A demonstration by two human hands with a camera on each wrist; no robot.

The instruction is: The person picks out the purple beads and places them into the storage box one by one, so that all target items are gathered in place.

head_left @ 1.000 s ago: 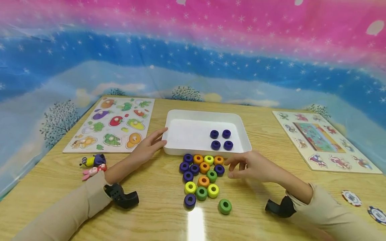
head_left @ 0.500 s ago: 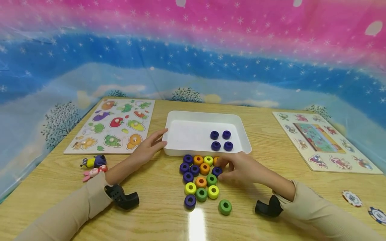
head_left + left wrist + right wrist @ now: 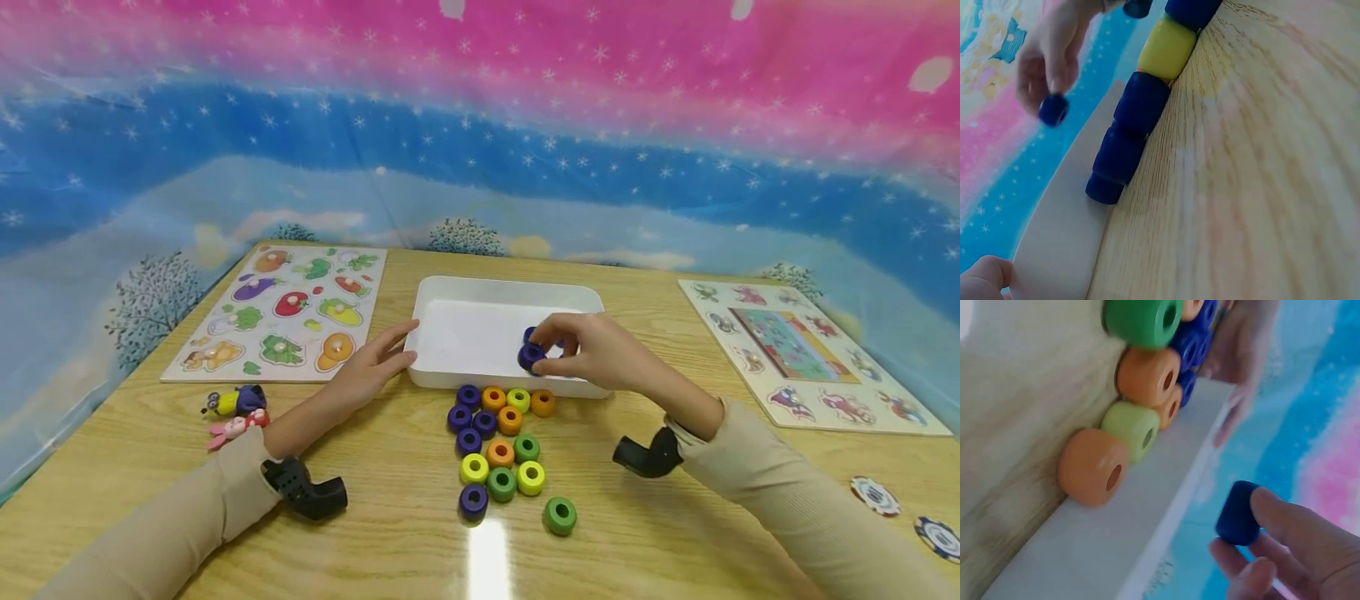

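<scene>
My right hand (image 3: 603, 352) pinches a dark purple bead (image 3: 531, 358) between thumb and fingers, above the right part of the white tray (image 3: 480, 379). In the right wrist view this bead (image 3: 1237, 514) is held up past the tray wall. Other purple beads sit in the tray below, mostly hidden by the hand. My left hand (image 3: 363, 373) rests at the tray's left end, fingers extended and touching the rim. Just in front of the tray lies a group of loose beads: purple, an orange one (image 3: 510, 420), a yellow one (image 3: 531, 477) and a green one (image 3: 560, 516).
On the left lies a vegetable puzzle board (image 3: 277, 317), with a minion figure (image 3: 234, 402) and a pink rabbit figure (image 3: 238, 427) before it. Another puzzle board (image 3: 810, 358) is at the right. Two poker chips lie at the right edge, one red-patterned (image 3: 874, 496).
My right hand has picked up a purple bead from the right side of the group and carried it up over the tray. The left hand stays at the tray's end.
</scene>
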